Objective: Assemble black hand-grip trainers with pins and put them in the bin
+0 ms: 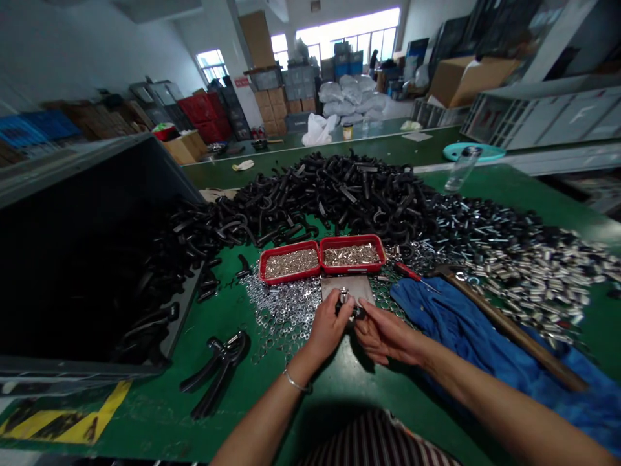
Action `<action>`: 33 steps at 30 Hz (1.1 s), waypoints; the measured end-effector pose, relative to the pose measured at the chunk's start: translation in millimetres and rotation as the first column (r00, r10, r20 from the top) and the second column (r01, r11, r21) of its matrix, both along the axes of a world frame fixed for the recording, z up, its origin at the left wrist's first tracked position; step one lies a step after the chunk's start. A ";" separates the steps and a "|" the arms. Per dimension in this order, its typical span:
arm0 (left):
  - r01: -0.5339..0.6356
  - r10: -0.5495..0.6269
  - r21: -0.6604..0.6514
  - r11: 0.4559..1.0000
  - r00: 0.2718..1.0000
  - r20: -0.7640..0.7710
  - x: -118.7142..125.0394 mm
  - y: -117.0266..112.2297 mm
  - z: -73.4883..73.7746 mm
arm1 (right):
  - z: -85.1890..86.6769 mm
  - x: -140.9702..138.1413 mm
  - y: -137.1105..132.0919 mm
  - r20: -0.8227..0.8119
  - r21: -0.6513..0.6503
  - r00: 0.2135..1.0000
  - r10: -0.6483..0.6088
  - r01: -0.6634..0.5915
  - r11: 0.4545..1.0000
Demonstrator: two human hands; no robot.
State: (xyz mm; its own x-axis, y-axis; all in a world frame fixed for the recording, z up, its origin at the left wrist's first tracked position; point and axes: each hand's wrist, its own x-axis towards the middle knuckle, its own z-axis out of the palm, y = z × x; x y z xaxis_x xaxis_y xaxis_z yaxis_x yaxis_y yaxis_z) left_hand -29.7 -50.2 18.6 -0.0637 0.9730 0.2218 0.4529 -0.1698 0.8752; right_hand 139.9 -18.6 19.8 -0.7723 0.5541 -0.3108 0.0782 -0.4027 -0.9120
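Note:
Above the front of a small metal plate (366,289), my left hand (326,327) pinches a small black part with a silver metal cylinder (344,296) on top. My right hand (385,331) meets it from the other side, its thumb and fingertips closed on the black part; the lower fingers are bent underneath. Most of the held piece is hidden by the fingers. Just beyond the plate stand two red trays (290,280) of tiny metal pins. Flat washers and rings (286,310) lie scattered left of my hands.
A black two-handled hand grip (218,369) lies at left, beside a large grey bin (187,317) of black handles. A pile of black handles (330,188) lies behind the trays. At right are a hammer (514,323) on blue cloth (451,336), a red screwdriver (408,271) and metal sleeves (528,278).

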 end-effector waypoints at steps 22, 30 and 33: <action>0.067 -0.063 0.124 0.990 0.997 -0.038 10.2 -9.9 1.3 | 6.0 13.7 -8.2 0.205 0.232 0.969 0.136 -0.183 0.955; -0.009 0.011 0.097 0.995 1.000 -0.024 12.0 -11.2 -3.1 | 10.0 12.7 -12.3 0.197 0.302 0.976 0.088 -0.146 0.942; 0.005 -0.006 0.066 0.998 1.000 0.014 13.7 -15.5 -2.9 | 12.1 11.1 -16.9 0.281 0.479 0.957 -0.075 -0.072 0.875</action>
State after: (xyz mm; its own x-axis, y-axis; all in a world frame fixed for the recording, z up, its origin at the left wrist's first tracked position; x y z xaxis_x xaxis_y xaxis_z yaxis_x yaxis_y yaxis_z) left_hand -16.0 -65.7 15.8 -0.0623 0.9566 0.2845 0.4393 -0.2297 0.8685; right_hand 151.0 -35.4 31.9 -0.6916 0.6913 -0.2096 0.3605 0.0789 -0.9294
